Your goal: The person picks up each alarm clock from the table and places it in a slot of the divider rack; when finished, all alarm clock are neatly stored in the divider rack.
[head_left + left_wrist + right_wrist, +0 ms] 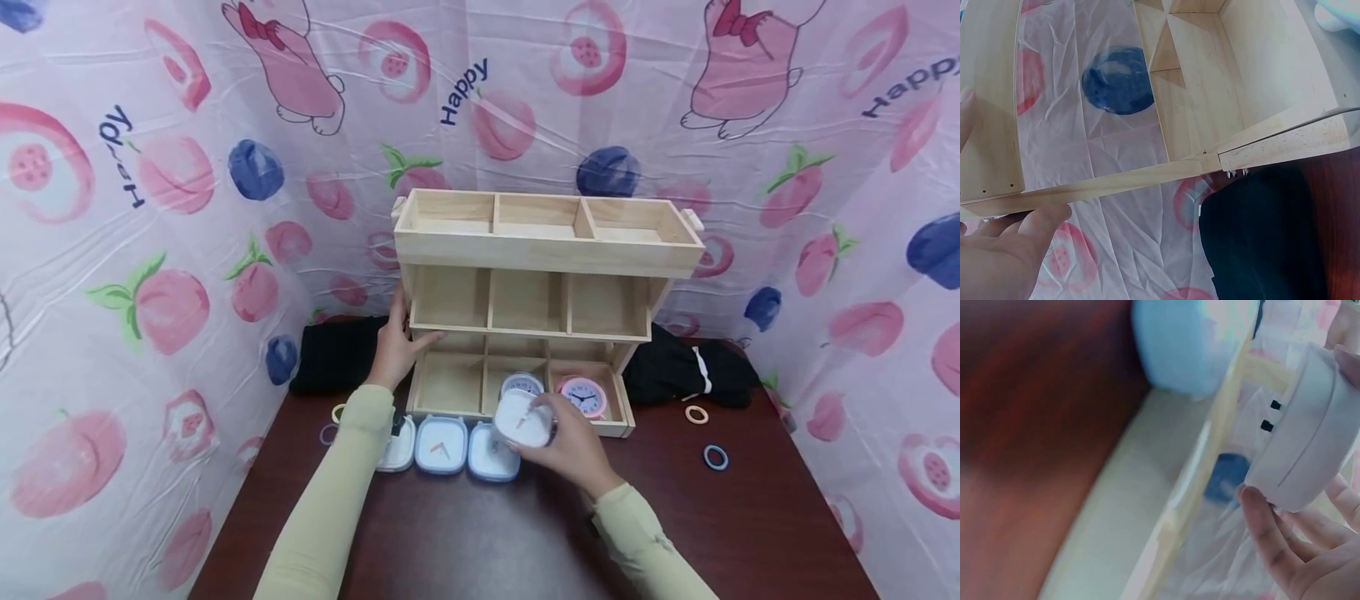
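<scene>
White round clock [523, 419]: held in the right hand [572, 446], fingers and thumb curled round its rim, lifted just off the counter [735, 525] in front of the bottom tier's middle compartment. From the wrist view, the clock's white back [1310, 444] shows two small black marks, with the fingertips [1260, 515] pressed at its lower edge.

Wooden organiser [542, 250]: three stepped tiers, three compartments each, standing at 12 o'clock from the hands. Bottom tier holds a blue-rimmed clock [521, 383] in the middle compartment, at 12 o'clock from the held clock and just beyond it, and a pink clock [582, 395] in the right compartment, at 1 o'clock.

Left hand [396, 346]: fingers straight, resting against the organiser's left side at the middle tier; grasps nothing. The wrist view shows the thumb [1041, 220] under a wooden edge [1147, 178].

Square pale-blue clocks [441, 445]: three in a row on the counter, at 9 o'clock from the held clock; the nearest lies just beside it.

Black cloths [337, 354]: behind the organiser, on either side.

Hair rings: orange [697, 414] and blue [716, 457], at 3 o'clock, well apart from the right hand.
</scene>
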Demonstrator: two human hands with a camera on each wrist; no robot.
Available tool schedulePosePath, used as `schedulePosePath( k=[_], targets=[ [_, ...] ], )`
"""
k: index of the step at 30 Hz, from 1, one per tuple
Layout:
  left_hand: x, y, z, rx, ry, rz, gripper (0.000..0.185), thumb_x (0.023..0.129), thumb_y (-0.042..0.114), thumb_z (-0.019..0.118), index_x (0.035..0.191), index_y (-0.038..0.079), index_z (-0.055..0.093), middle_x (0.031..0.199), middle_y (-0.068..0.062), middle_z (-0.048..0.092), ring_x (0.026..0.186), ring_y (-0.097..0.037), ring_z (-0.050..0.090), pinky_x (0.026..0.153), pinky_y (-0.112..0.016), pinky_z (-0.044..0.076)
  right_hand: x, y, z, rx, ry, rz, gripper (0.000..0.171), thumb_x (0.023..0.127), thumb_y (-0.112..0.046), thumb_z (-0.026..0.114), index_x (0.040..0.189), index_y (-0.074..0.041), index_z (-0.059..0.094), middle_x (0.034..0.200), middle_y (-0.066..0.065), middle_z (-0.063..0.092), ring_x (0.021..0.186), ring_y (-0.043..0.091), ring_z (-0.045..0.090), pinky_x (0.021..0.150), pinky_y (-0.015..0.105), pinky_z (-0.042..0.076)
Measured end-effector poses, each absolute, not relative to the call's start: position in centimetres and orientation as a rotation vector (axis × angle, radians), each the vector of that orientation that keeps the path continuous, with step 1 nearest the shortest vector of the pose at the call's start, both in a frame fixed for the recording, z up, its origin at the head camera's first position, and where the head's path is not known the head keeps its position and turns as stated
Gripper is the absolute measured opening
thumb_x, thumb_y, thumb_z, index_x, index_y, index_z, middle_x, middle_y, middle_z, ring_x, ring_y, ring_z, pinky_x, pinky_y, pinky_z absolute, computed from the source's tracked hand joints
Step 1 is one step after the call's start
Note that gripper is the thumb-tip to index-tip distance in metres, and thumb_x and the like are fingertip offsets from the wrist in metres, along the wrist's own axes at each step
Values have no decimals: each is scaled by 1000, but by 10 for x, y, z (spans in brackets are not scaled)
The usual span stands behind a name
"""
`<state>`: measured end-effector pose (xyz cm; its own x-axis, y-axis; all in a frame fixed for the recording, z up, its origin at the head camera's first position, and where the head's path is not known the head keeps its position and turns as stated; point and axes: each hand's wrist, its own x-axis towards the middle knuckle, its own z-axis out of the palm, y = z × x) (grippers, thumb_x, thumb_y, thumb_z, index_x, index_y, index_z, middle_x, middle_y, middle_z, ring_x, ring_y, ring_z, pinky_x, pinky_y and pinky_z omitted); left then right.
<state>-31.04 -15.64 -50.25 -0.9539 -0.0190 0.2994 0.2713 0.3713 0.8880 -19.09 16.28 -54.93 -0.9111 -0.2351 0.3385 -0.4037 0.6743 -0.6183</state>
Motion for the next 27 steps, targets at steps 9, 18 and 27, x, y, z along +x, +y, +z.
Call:
schedulePosePath(
  k=[9, 18, 27],
  targets=[
    [-309, -161, -505, -207, -2376, -1607, 119, 90, 15, 88, 173, 37, 5, 172, -15, 39, 158, -31, 40, 129, -49, 39, -245, 91, -539, 585, -2776, 976, 63, 66, -43, 101, 110, -14, 67, 109, 5, 73, 99, 25, 70, 87, 43, 59],
    [-310, -161, -504, -231, -2371, -1594, 118, 90, 13, 88, 173, 35, 6, 171, -21, 38, 157, -35, 42, 127, -50, 41, -277, 49, -538, 635, -2879, 960, 60, 69, -46, 99, 109, -14, 67, 104, 5, 74, 94, 24, 69, 84, 41, 59],
    [-311, -160, -505, -233, -2371, -1584, 118, 90, 16, 88, 173, 35, 6, 173, -15, 37, 157, -35, 42, 127, -52, 41, -295, 32, -553, 587, -3013, 818, 54, 73, -47, 97, 104, -13, 69, 95, 2, 72, 86, 22, 66, 79, 38, 57]
  ],
)
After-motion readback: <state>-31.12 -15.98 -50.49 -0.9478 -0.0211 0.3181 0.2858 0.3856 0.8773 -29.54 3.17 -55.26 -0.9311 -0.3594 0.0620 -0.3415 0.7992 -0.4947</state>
